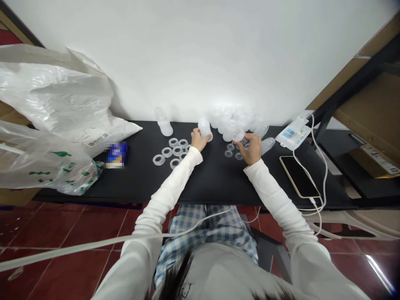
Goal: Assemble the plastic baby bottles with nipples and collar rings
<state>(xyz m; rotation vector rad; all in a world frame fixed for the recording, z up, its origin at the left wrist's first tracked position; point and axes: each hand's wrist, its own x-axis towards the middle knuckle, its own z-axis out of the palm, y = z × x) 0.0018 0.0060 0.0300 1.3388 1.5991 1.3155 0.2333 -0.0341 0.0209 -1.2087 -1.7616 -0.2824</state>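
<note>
My left hand (198, 140) grips a translucent white bottle (205, 128) standing on the black table (206, 179) near the wall. My right hand (251, 148) holds a small clear plastic piece (238, 136) just above the table. Several clear rings (171, 153) lie left of my left hand. A few small clear caps (231, 150) lie between my hands. A cluster of translucent bottles (233, 121) stands at the wall behind my right hand.
One capped bottle (163, 121) stands apart at the back left. Large plastic bags (53, 112) and a blue packet (116, 154) fill the table's left end. A phone (299, 176) on a white cable and a white power strip (293, 133) lie at right.
</note>
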